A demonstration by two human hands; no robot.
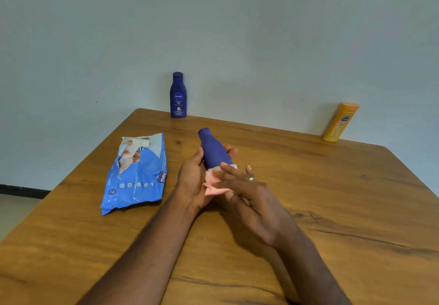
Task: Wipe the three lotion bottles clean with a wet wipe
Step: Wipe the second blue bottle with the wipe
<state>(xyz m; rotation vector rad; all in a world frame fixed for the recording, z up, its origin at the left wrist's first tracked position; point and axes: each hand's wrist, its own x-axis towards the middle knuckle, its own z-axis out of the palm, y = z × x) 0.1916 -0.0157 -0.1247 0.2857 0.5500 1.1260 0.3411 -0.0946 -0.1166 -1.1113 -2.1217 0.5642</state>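
A dark blue lotion bottle is tilted with its cap pointing away from me, held from underneath by my left hand, whose fingers curl round its lower half. My right hand presses a pink wet wipe against the bottle's bottom end; a ring shows on one finger. A second dark blue lotion bottle stands upright at the table's far edge by the wall. An orange-yellow lotion bottle stands at the far right edge, leaning against the wall.
A blue wet-wipe pack lies flat on the wooden table to the left of my hands, its flap open at the far end. The pale wall rises right behind the table. Floor shows at the left.
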